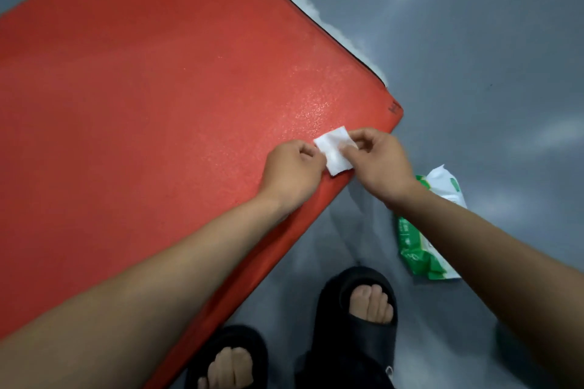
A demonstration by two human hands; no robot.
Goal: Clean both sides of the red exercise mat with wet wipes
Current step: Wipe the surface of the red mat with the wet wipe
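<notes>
Fingers [308,151] of both your hands pinch the folded wipe [334,151] between them, just over the mat [151,98] near its corner. Mat stretches away up-left, so your left hand [292,172] sits nearer.

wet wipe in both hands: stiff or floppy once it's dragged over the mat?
Probably floppy: the wet wipe is thin and folded small, pinched by left hand and right hand. Likely light. It may bunch on the red mat, whose surface looks grainy.
</notes>
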